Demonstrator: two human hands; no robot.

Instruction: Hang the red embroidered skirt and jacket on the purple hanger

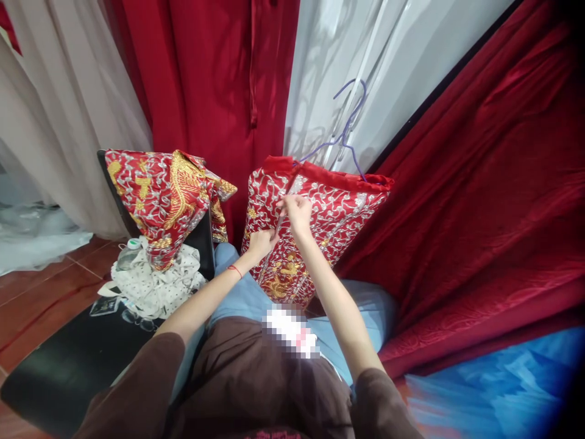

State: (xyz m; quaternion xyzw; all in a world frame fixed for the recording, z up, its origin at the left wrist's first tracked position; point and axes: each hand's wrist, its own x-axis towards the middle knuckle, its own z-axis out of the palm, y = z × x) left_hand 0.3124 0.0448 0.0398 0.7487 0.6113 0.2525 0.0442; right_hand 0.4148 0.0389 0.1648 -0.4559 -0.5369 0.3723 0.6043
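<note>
Red embroidered garment (pixel 315 225) on purple hanger (pixel 347 131): left hand (pixel 261 242) and right hand (pixel 297 210) both pinch its front edge; keeping the fabric taut seems advisable.

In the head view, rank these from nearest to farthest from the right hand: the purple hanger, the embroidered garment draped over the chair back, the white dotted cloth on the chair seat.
From the right hand, which is on the red embroidered garment:
1. Purple hanger, just above and to the right.
2. Embroidered garment draped over the chair back, off to the left.
3. White dotted cloth, farthest, lower left on the chair seat.
</note>
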